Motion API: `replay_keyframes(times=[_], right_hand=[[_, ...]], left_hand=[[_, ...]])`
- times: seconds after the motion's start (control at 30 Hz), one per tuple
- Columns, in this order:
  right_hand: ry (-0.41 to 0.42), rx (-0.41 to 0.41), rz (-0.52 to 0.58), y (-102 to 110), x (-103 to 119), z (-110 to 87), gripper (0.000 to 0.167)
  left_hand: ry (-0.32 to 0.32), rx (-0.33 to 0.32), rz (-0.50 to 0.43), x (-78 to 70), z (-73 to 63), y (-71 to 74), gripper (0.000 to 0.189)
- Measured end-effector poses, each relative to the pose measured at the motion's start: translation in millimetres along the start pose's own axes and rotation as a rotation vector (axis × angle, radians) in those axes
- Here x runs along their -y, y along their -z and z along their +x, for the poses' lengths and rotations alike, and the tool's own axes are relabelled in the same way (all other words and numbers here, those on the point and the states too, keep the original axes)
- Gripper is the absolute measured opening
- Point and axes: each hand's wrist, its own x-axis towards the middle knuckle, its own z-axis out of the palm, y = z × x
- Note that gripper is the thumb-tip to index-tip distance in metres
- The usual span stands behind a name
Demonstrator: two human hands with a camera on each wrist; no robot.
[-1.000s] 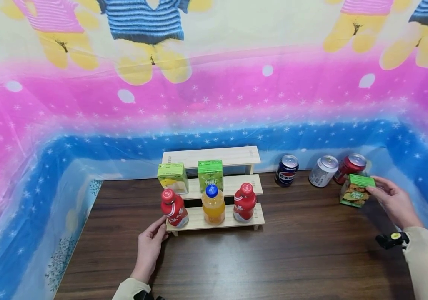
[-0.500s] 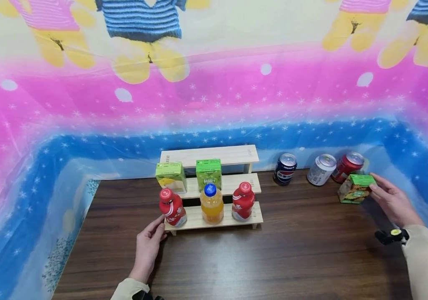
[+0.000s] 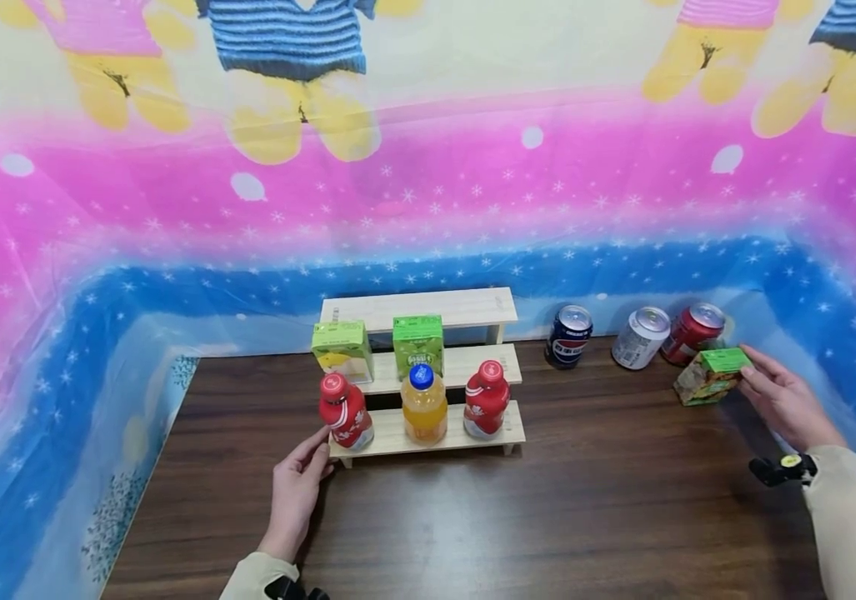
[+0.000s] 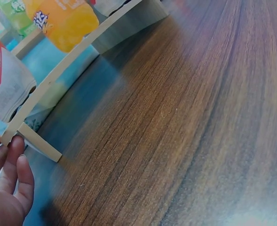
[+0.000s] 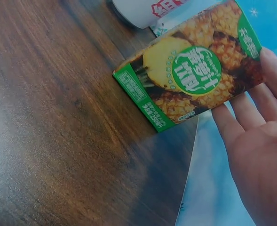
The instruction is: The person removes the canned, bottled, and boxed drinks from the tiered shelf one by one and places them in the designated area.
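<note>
In the head view my right hand (image 3: 793, 406) pinches a small green-topped pineapple juice box (image 3: 708, 383) by its right side, just in front of the cans. Brown pineapple pictures cover the carton's face in the right wrist view. Whether its base touches the table cannot be told. My left hand (image 3: 297, 498) holds the front left corner of a three-step wooden display shelf (image 3: 390, 447), fingertips curled at the board's end. Right above that hand stands a red bottle (image 3: 347, 417). An orange drink bottle (image 3: 425, 414) and another red bottle (image 3: 486, 404) share the lowest step.
Two green juice boxes, one pear-pictured (image 3: 342, 354) and one brighter (image 3: 418, 346), stand on the middle step. A dark blue can (image 3: 568, 342), a silver can (image 3: 641, 342) and a red can (image 3: 690, 335) line the back right. Patterned cloth (image 3: 428, 167) rises behind the brown table (image 3: 473, 517).
The pineapple juice box has turned slightly in my right hand and shifted a little left. My left hand stays at the shelf's corner.
</note>
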Motion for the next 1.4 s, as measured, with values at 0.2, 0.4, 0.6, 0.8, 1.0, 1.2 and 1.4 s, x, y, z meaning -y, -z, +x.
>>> replay_keyframes(times=[0.2, 0.4, 0.6, 0.8, 1.0, 1.2, 1.4], right_hand=[[0.059, -0.068, -0.029, -4, 0, 0.9, 0.050], [0.034, -0.159, -0.062, -10, 2, -1.3, 0.043], [-0.038, -0.324, -0.191, -20, 8, -0.3, 0.025], [-0.086, -0.455, -0.341, -31, 9, -1.0, 0.013], [-0.086, -0.486, -0.414, -38, 7, -3.0, 0.009], [-0.096, -0.518, -0.455, -39, 3, -4.0, 0.005], [-0.072, -0.518, -0.428, -40, 2, -6.0, 0.007]], left_hand=[[-0.015, 0.003, -0.003, -2.4, 4.6, -0.1, 0.035], [-0.015, 0.004, -0.004, -2.6, 5.9, -0.5, 0.035], [-0.010, 0.013, 0.002, -2.5, 4.6, -0.6, 0.036], [-0.019, 0.006, -0.026, 1.1, 3.7, -0.7, 0.035], [-0.019, -0.001, -0.043, 4.6, 3.1, -0.1, 0.035], [-0.011, 0.000, -0.036, 4.4, 2.7, 1.0, 0.035], [-0.009, 0.004, -0.023, 3.9, 2.0, 1.5, 0.035]])
